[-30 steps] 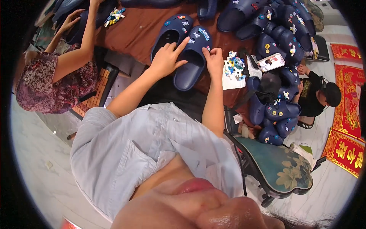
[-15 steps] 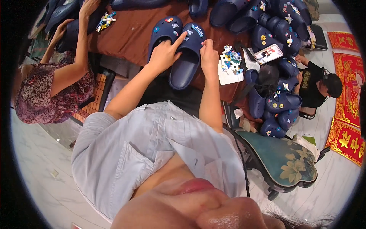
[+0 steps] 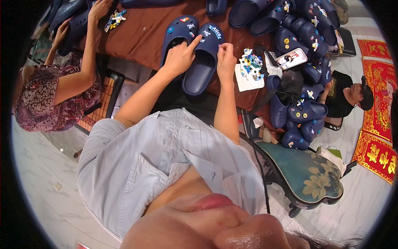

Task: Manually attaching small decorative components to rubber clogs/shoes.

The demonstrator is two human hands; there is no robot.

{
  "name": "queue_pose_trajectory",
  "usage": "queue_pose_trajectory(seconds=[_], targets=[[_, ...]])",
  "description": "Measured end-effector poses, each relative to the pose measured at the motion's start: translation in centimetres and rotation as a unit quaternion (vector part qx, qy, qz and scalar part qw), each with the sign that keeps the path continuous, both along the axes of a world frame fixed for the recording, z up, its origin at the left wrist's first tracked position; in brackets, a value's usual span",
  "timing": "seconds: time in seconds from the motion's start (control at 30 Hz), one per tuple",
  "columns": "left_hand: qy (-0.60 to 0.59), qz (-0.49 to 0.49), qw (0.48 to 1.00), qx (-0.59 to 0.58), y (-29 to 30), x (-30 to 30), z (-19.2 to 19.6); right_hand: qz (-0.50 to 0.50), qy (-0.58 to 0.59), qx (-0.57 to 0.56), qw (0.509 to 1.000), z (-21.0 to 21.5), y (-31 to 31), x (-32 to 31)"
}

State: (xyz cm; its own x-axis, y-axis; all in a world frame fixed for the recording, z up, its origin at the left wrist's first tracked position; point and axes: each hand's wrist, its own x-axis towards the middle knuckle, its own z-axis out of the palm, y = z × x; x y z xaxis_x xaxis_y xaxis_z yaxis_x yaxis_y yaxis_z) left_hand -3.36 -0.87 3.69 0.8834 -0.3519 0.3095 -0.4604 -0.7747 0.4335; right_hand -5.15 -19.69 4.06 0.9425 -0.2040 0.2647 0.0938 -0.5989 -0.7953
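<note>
Up near the top centre, the left hand (image 3: 179,58) lies flat across a dark blue clog (image 3: 176,37), index finger stretched toward the second clog (image 3: 204,58) just beside it. Its fingers are loose, gripping nothing. At that second clog's right edge, the right hand (image 3: 226,61) pinches something too small to tell. Right of it, a white sheet of charms (image 3: 250,68) lies on the brown table (image 3: 141,33).

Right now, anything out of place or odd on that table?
Nothing damaged or spilled. Both hands, left and right, rest on a navy clog pair. Loose charms heap on a white sheet; a phone lies among piled clogs.
</note>
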Motion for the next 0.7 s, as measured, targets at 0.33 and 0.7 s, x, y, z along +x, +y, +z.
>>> queue_pose_trajectory(seconds=[0.33, 0.7], targets=[[0.024, 0.009, 1.000, 0.012, -0.1, 0.0, 0.0, 0.037, 0.129, 0.254, 0.958, -1.2, -2.0, -0.1], [0.011, -0.001, 1.000, 0.005, -0.1, -0.1, -0.1, 0.043, 0.041, 0.029, 0.998, 0.4, -1.2, -0.3]])
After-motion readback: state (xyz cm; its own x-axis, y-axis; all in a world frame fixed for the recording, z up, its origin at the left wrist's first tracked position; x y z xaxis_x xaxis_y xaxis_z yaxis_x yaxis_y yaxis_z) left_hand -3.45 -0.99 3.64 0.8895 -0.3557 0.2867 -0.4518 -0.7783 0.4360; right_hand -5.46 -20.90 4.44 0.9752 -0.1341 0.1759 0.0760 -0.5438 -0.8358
